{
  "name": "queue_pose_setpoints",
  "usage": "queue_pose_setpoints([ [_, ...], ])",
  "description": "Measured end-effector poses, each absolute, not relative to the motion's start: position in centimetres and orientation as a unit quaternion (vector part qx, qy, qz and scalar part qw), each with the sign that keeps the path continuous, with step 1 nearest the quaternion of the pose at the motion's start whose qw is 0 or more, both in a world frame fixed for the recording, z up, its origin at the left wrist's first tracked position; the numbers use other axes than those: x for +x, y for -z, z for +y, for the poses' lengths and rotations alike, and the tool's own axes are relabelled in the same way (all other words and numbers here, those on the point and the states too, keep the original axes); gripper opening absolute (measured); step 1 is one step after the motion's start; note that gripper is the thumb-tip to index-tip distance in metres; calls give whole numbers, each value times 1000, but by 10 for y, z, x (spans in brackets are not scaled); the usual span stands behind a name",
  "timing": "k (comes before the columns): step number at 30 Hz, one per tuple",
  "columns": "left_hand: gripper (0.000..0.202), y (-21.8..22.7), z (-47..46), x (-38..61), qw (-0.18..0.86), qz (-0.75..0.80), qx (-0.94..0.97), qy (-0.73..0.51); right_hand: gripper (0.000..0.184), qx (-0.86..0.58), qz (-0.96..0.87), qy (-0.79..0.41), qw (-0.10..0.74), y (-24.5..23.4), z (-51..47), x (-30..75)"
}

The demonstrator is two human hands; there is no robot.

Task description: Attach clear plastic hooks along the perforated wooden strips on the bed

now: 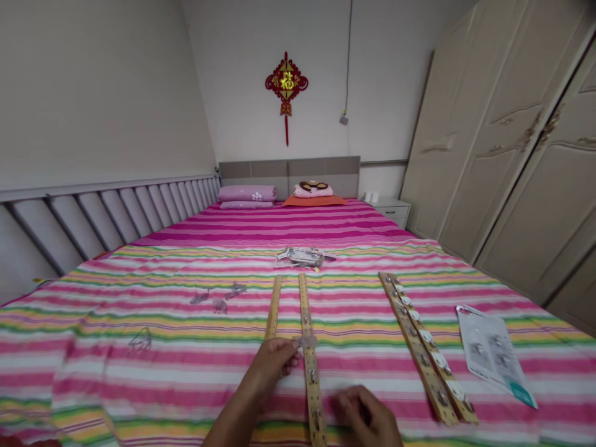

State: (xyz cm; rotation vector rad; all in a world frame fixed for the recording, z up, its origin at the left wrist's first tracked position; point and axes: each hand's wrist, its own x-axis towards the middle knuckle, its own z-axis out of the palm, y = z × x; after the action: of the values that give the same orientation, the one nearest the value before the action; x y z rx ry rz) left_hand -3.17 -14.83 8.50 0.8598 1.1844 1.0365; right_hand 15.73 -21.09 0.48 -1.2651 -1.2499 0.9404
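Observation:
My left hand is closed in a pinch on a small clear plastic bag, held over the middle wooden strip. That strip has a row of holes, with small metal pieces sitting along it. Another wooden strip lies just left of it, its near end behind my left hand. To the right of the middle strip, my right hand hovers low with its fingers curled, slightly blurred; whatever may be between its fingertips is hidden.
Two more wooden strips with metal pieces and white discs lie at the right, beside a clear blister pack. Crumpled clear bags are scattered at the left on the striped bedsheet. A plastic packet lies farther back.

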Motion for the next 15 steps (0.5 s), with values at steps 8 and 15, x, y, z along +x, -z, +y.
queue_pose_setpoints([
  [8,19,-90,-133,-22,707,456,244,-482,35,-437,-521,-463,569,-65,-132,137],
  [15,11,-84,-117,-9,732,412,153,-520,38,-390,-458,-553,577,-59,-98,122],
])
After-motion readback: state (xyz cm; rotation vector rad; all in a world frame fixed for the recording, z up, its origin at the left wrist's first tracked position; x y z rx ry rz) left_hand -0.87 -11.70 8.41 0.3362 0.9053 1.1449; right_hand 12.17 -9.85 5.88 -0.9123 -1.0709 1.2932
